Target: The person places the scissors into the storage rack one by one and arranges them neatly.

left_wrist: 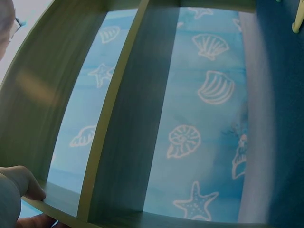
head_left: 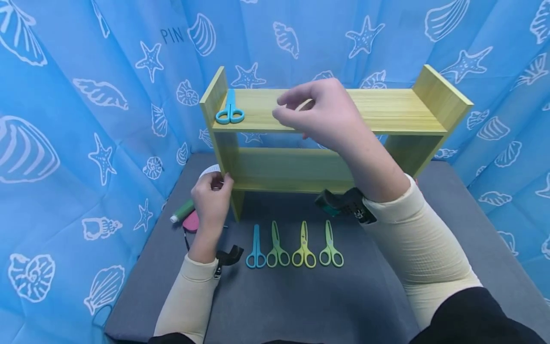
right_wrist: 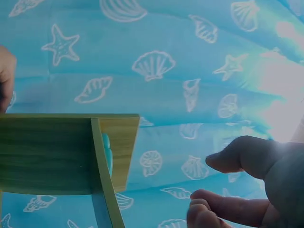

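Note:
A light wooden shelf (head_left: pixel 386 110) stands on the table. My left hand (head_left: pixel 209 203) grips its left side panel, the thumb (left_wrist: pixel 33 187) on the inner face in the left wrist view. My right hand (head_left: pixel 328 112) hovers over the top board, holding nothing; in the right wrist view a gap separates its thumb (right_wrist: pixel 232 154) from its fingers. Blue scissors (head_left: pixel 231 100) lie at the top board's left end, handles toward me. In front of the shelf lie blue scissors (head_left: pixel 256 241), green scissors (head_left: pixel 277 249), yellow scissors (head_left: pixel 304 248) and light green scissors (head_left: pixel 330 248) in a row.
Left of the shelf are a green tube (head_left: pixel 184 211), a pink object (head_left: pixel 191 222) and a white item (head_left: pixel 210 170) partly behind my left hand. A blue shell-patterned curtain (head_left: pixel 266 28) hangs around the grey table (head_left: pixel 275 306).

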Demonstrator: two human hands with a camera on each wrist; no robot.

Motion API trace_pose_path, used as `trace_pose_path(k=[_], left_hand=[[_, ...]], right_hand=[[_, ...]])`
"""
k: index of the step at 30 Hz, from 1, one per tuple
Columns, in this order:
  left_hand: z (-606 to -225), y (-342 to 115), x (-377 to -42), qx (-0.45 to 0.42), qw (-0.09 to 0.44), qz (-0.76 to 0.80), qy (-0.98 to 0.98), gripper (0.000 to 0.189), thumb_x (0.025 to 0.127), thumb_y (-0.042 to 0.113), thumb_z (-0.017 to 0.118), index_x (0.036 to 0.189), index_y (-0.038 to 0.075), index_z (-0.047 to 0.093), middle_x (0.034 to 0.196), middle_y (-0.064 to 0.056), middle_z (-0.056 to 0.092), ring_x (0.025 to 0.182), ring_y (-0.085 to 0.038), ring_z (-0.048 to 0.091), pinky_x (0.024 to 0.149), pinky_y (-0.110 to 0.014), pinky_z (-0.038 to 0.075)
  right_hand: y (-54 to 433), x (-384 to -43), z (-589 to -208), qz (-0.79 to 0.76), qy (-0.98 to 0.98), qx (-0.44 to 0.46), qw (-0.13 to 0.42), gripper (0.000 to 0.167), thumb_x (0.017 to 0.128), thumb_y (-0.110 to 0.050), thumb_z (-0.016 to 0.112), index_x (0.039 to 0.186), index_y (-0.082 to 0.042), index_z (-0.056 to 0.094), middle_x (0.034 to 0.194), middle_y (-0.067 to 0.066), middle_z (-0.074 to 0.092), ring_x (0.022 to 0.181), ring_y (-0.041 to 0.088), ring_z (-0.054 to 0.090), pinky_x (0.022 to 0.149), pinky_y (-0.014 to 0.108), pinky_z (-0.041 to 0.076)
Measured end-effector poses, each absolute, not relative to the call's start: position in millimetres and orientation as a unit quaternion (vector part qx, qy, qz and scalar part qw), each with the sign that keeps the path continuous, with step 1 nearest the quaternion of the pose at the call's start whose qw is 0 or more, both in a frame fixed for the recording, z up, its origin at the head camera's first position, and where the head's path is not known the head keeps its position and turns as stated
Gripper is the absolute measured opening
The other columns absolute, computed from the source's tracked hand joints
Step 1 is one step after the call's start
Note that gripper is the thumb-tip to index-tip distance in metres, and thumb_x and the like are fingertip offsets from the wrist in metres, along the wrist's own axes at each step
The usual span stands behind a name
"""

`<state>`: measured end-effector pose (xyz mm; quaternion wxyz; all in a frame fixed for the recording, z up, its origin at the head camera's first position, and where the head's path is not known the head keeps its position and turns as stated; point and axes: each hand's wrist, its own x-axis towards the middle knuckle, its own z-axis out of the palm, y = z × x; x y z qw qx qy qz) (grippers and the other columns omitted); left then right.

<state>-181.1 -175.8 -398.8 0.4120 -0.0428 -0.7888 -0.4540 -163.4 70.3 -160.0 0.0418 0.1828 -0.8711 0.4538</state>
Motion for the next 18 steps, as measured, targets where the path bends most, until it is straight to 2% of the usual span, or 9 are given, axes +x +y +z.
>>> trace_pose_path(k=[4, 12, 18], left_hand=[[-400, -176, -181, -0.043, 0.411, -0.454, -0.789, 0.015, 0.094, 0.014, 0.072, 0.09, -0.001, 0.071, 0.085, -0.011, 0.069, 0.072, -0.019, 0.065, 0.062, -0.018, 0.049], [-399, -174, -180, -0.045, 0.414, -0.452, -0.788, 0.017, 0.094, 0.014, 0.071, 0.09, -0.002, 0.071, 0.085, -0.012, 0.069, 0.072, -0.02, 0.065, 0.062, -0.023, 0.051], [-399, -175, -182, -0.045, 0.419, -0.454, -0.785, 0.016, 0.093, 0.013, 0.071, 0.089, -0.002, 0.071, 0.085, -0.012, 0.069, 0.072, -0.02, 0.065, 0.062, -0.019, 0.05]], right_hand=[[89, -149, -175, 0.469, -0.861, 0.191, 0.053, 0.034, 0.091, -0.025, 0.077, 0.119, -0.008, 0.075, 0.106, 0.007, 0.07, 0.086, 0.018, 0.069, 0.069, 0.03, 0.055], [128, -120, -219, 0.485, -0.838, 0.236, 0.084, 0.039, 0.09, -0.013, 0.079, 0.126, -0.005, 0.07, 0.118, 0.006, 0.068, 0.101, 0.018, 0.066, 0.086, 0.022, 0.054], [151, -105, -259, 0.509, -0.806, 0.28, 0.109, 0.045, 0.086, 0.003, 0.078, 0.129, -0.002, 0.066, 0.121, 0.006, 0.066, 0.106, 0.021, 0.066, 0.094, 0.023, 0.051]])
